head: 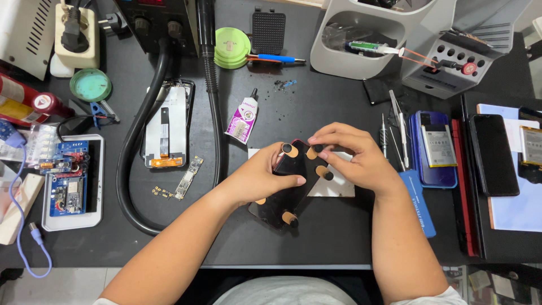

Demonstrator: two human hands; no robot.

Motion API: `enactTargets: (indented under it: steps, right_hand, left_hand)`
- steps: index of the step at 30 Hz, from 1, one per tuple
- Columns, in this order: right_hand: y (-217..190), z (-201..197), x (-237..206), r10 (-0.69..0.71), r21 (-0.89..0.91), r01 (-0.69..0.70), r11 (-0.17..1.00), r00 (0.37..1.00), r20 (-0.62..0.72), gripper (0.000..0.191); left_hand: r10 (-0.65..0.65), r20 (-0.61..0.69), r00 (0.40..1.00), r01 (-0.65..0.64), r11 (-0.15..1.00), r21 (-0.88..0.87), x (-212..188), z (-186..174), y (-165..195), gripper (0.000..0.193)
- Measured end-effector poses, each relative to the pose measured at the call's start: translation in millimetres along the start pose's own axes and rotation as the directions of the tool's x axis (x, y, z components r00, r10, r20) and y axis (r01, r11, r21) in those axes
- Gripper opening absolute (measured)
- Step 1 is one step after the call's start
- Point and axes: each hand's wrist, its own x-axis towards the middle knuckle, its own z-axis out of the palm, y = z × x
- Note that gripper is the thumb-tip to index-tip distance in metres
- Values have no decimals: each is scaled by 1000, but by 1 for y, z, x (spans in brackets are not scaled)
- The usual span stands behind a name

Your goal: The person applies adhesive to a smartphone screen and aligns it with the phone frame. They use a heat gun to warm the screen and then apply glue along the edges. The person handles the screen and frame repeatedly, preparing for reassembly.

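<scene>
Head view: near the middle of the table's (316, 90) front edge, a dark phone (291, 186) lies tilted on a white sheet (339, 186), which spares the black top. Left hand (262, 178) is closed around the phone's left side, steadying it. Right hand (353, 158) curls over the top corner, fingertips (324, 172) pressing down; small clips seem to clamp its edges. Tweezers (398, 127) lie just right, within reach; a glue tube (243, 118) lies behind, left.

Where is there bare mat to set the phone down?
Bare mat lies along the near table edge between the forearms, and between the glue tube and tweezers. Crowded: left around the circuit-board tray and black hose, right by the blue phone.
</scene>
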Motion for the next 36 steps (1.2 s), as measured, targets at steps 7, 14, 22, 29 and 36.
enactTargets:
  steps: [7,14,22,29,36]
  right_hand:
    - [2,2,0,-6,25,6,1000,1000,-20,24]
    - [1,0,-2,21,23,-21,1000,1000,14,28]
    - [2,3,-1,34,125,-32,992,999,-14,18]
    - [0,12,1,6,-4,-7,1000,992,-126,18]
    - [-3,7,-1,-43,27,44,999,998,-48,29]
  left_hand:
    - [45,5,999,-45,999,23,-1,-1,0,43]
    - [71,2,997,-71,995,66,-1,1,3,42]
    - [51,-1,999,-51,998,45,-1,1,2,43]
    - [68,4,998,-68,998,20,0,1,-2,44]
    - [6,-20,1000,-6,1000,3,0,-1,0,42]
